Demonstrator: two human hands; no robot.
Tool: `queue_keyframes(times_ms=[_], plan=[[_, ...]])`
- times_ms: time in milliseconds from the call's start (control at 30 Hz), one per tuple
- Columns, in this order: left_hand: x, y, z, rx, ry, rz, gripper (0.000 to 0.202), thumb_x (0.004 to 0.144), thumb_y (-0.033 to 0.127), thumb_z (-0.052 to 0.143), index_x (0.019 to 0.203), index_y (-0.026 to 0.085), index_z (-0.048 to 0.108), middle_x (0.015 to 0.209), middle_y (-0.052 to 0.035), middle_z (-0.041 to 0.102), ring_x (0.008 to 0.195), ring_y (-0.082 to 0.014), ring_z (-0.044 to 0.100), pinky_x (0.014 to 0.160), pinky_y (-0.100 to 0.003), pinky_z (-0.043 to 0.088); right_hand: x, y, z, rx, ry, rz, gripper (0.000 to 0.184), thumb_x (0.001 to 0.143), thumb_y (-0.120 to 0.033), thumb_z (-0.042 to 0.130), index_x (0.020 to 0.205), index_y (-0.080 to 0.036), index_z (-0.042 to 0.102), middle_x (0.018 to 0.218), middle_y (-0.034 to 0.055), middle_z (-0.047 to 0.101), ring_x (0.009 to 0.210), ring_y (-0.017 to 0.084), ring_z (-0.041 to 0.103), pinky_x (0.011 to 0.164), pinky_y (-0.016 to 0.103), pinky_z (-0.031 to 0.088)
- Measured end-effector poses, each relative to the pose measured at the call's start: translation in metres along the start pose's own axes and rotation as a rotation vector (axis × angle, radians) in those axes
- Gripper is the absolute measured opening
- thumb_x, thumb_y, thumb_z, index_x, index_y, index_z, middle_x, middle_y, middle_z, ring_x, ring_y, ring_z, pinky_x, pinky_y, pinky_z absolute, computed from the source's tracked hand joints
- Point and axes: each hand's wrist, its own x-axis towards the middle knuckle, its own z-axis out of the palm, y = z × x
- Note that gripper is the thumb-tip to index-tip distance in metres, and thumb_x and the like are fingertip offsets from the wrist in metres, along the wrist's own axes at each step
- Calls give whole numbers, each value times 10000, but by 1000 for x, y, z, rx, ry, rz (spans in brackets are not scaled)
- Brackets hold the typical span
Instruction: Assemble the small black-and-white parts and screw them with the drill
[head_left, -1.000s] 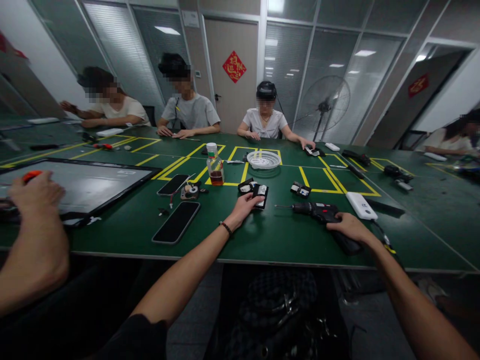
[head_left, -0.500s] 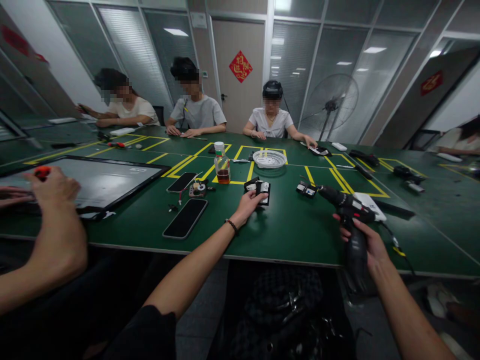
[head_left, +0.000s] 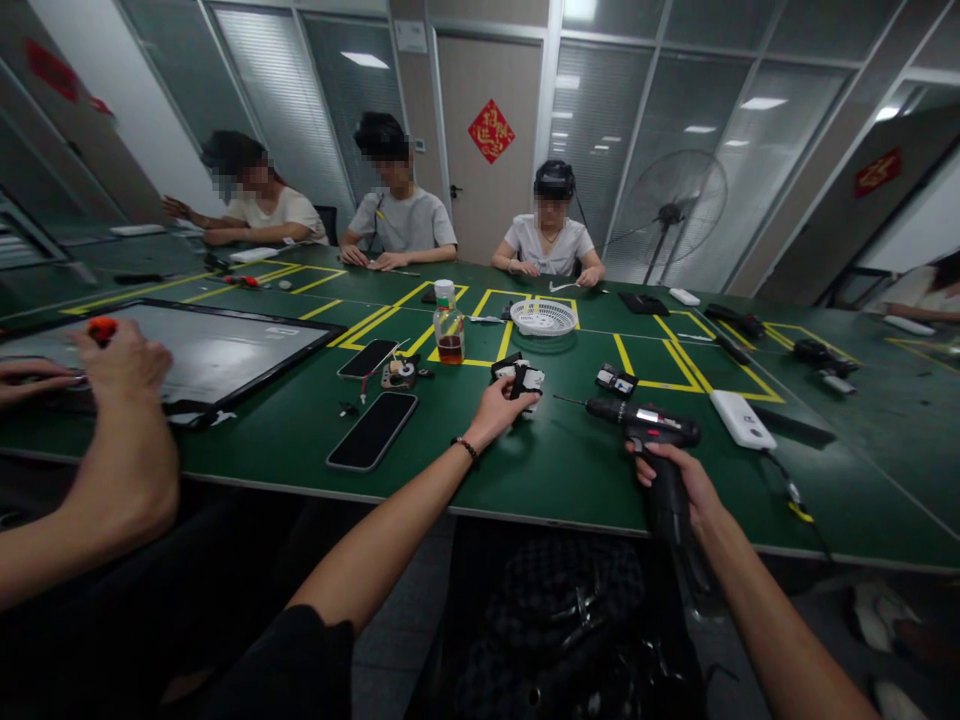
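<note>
In my right hand (head_left: 681,478) is a black cordless drill (head_left: 656,425), gripped by its handle over the table's front edge. Its long thin bit points left, a short way from what my left hand holds. My left hand (head_left: 501,408) is closed on a small black-and-white device part (head_left: 531,378), tilted above the green table; the fingers cover some of it. Behind the drill's front end lies another small black part (head_left: 616,378) with white and blue on it. A phone (head_left: 373,430) and a small motor assembly (head_left: 399,372) with wires rest left of my left hand.
A bottle of amber liquid (head_left: 449,335) and a white plastic basket (head_left: 544,316) stand farther back. To the right lies a white power bank (head_left: 742,420) with a cable. At left, a co-worker's hand (head_left: 124,365) holds an orange-handled tool over a large panel (head_left: 217,350).
My right hand has brought the drill left, and its bit now points toward the part in my left hand. That part has tilted. The person opposite has drawn one hand back.
</note>
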Motion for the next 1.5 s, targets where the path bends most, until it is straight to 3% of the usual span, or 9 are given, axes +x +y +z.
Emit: queue_keyframes(times_ms=[433,667,1000,1167,1500], plan=[[-1,-9,3,129,19,27,675,583,513,808,1135,164,638,1093,-138,668,970,-255,625,866,-364,460,-1,9,-5,-8,-35,-3,318,727,-323,651,993,-152,623,895,90,662,462,106,463,410,274,453],[-5,-2,5,152,5,13,662,603,500,803,1156,180,631,1130,-142,663,1009,-275,623,884,-370,459,-9,6,-2,47,-58,-9,262,801,-265,613,1042,-161,615,879,73,656,483,109,467,464,273,459],[-9,4,5,122,37,7,646,551,466,843,1104,191,655,1086,-128,680,1020,-305,616,903,-377,439,-8,2,1,9,-51,-4,258,762,-304,632,969,-150,626,891,83,653,484,112,463,440,276,452],[-8,3,6,175,21,19,653,584,508,815,1125,182,649,1083,-133,684,1012,-305,620,895,-386,445,-9,3,0,13,-56,-9,281,778,-286,619,1030,-160,619,922,84,658,497,114,479,461,279,466],[-7,2,5,110,23,0,629,545,461,845,1084,192,661,1078,-131,681,981,-294,629,878,-375,455,-11,1,4,20,-31,13,230,784,-299,614,949,-140,627,716,50,638,461,123,480,463,285,442]])
